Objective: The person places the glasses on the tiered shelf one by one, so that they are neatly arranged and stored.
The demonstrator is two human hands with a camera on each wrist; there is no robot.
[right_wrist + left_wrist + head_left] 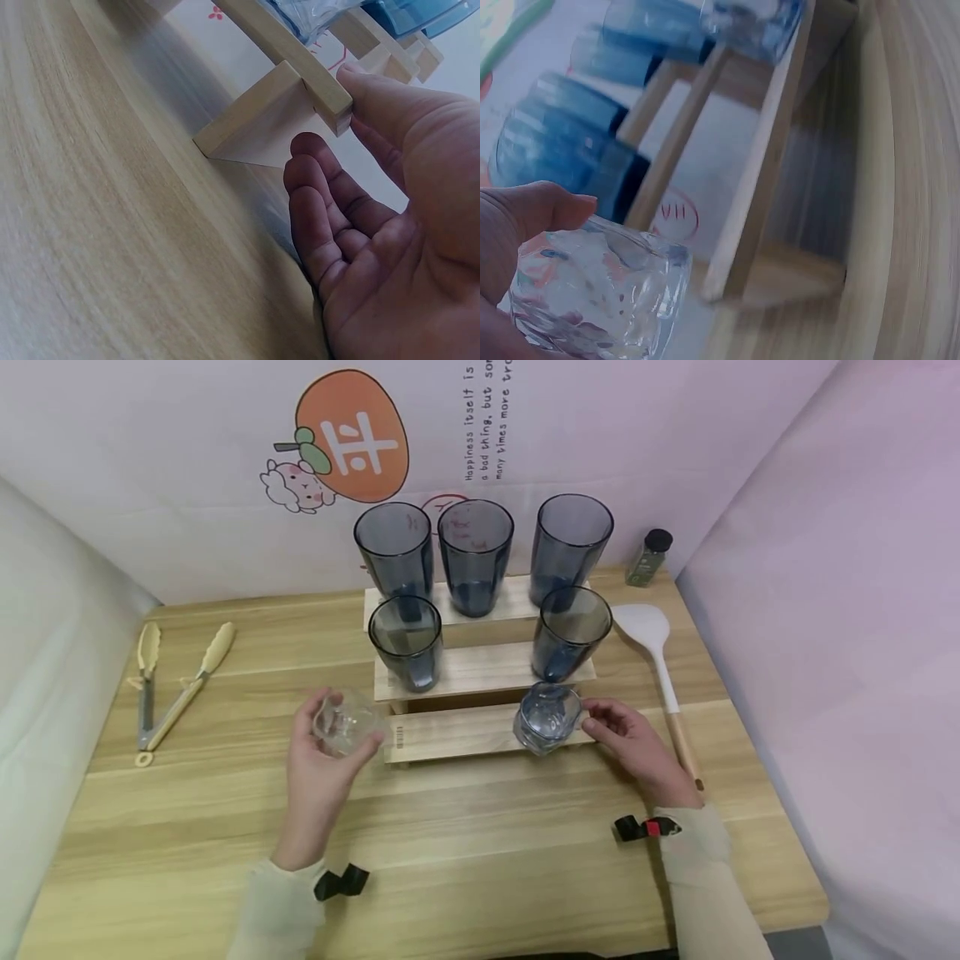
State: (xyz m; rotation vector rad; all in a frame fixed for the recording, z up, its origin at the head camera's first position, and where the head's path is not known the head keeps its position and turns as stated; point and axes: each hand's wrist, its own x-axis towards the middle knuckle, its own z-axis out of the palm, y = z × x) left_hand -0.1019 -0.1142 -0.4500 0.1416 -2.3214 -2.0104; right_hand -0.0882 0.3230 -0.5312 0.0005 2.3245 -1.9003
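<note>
My left hand [322, 760] holds a small clear glass [347, 727] between thumb and fingers, just left of the lowest step of a wooden tiered stand [465, 732]. In the left wrist view the thumb lies along the glass's rim. On the right end of that step sits a short bluish faceted glass [547, 718]. My right hand [637, 747] is beside this glass, its thumb at the step's end. Loosely bent fingers [315, 225] show below the step in the right wrist view. Two tall dark-tinted glasses [408, 643] [572, 635] stand on the middle step.
Three larger tinted glasses [474, 556] line the top step. Tongs [161, 718] lie at the left. A white spatula [663, 668] with a wooden handle lies right of the stand, partly behind the right hand. A black-capped spice jar [648, 558] stands at the back right.
</note>
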